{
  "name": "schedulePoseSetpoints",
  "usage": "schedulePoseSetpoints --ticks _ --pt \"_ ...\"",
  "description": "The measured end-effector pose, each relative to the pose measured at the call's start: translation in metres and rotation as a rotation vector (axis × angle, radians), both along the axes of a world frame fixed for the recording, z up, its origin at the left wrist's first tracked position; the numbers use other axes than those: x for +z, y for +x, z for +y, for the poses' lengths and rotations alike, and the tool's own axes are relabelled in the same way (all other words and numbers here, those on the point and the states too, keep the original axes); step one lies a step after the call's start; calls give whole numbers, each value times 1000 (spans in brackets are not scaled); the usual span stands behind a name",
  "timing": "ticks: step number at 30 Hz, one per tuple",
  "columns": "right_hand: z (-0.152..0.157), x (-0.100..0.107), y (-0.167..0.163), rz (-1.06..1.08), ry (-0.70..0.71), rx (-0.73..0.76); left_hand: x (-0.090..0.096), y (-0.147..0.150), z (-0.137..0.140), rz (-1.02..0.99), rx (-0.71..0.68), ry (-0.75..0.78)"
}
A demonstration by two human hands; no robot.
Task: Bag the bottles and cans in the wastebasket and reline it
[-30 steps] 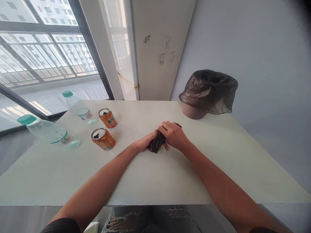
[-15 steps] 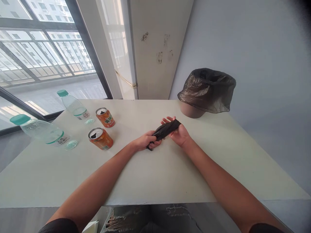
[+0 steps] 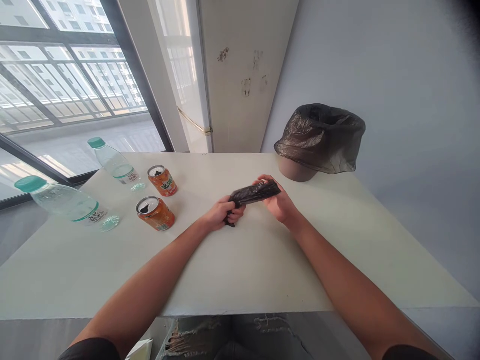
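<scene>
A bunched black plastic bag (image 3: 255,193) stretches between my two hands, above the middle of the white table. My left hand (image 3: 221,212) is closed around its left end, and a short crumpled tail hangs below the fist. At the other end, my right hand (image 3: 278,204) holds the bag from behind, with its fingers curled up along the far side and partly hidden. Off to the left of my hands stand two orange drink cans (image 3: 156,214), opened on top. Beyond my right hand is a brown bin (image 3: 297,170) with a dark plastic liner (image 3: 318,142) folded over its rim.
Two clear bottles with green caps stand on the left of the table, a nearer bottle (image 3: 63,202) and a farther bottle (image 3: 114,161). A white fridge (image 3: 240,115) rises behind the table (image 3: 243,280). Glass doors are at the left, a wall at the right.
The bag has turned flatter and is spread a little wider. My right hand has risen slightly, its fingers now curling behind the bag. My left hand keeps its grip on the bag.
</scene>
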State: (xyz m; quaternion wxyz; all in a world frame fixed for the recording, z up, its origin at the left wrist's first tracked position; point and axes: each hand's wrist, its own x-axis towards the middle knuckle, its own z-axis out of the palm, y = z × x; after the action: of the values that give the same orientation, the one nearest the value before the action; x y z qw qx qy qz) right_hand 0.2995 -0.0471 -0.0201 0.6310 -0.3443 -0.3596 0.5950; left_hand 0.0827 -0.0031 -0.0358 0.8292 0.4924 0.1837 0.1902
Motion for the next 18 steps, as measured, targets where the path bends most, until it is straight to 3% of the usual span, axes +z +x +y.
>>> schedulePoseSetpoints --ticks 2,4,7,11,18 --pt "-3 1 4 -35 27 116 1 0 1 -84 146 -16" --pt "-8 1 1 -75 22 277 2 1 1 -105 204 -19" --pt "-16 -1 -18 -104 9 388 1 3 -4 1 75 -12" --pt "-22 -2 -45 -14 -53 264 1 2 -10 110 -199 17" --pt "-16 -5 -49 185 -8 109 5 0 -8 109 -293 9"
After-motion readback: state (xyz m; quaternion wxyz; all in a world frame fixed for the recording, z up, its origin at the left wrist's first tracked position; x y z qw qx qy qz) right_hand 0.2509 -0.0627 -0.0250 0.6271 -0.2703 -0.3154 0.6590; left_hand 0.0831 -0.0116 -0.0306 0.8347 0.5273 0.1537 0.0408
